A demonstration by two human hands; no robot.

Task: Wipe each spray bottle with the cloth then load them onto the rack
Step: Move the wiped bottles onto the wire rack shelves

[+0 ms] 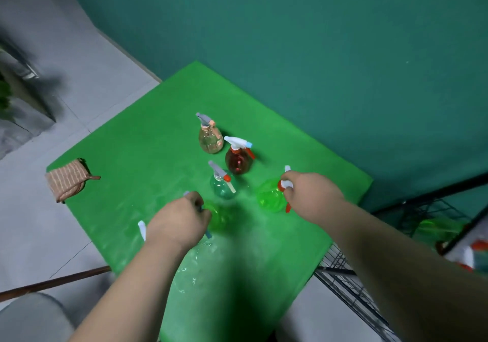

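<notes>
Several spray bottles stand on a green-covered table (148,141). My right hand (311,193) grips the white and orange spray head of a bright green bottle (270,196). My left hand (177,221) grips the head of another green bottle (219,213), whose body shows to the right of my knuckles. Behind them stand a teal bottle (223,186), a dark red bottle (237,160) and a pale orange bottle (210,138). A clear bottle (195,260) lies blurred under my left forearm, a white nozzle (142,229) poking out on the left. The striped brown cloth (70,178) lies folded on the table's left corner.
A black wire rack (343,270) stands to the right of the table, below its edge. A green bottle (438,229) and a red-and-white object lie in the rack's far part. A teal wall rises behind the table. A brown stick (52,282) crosses the grey floor at the left.
</notes>
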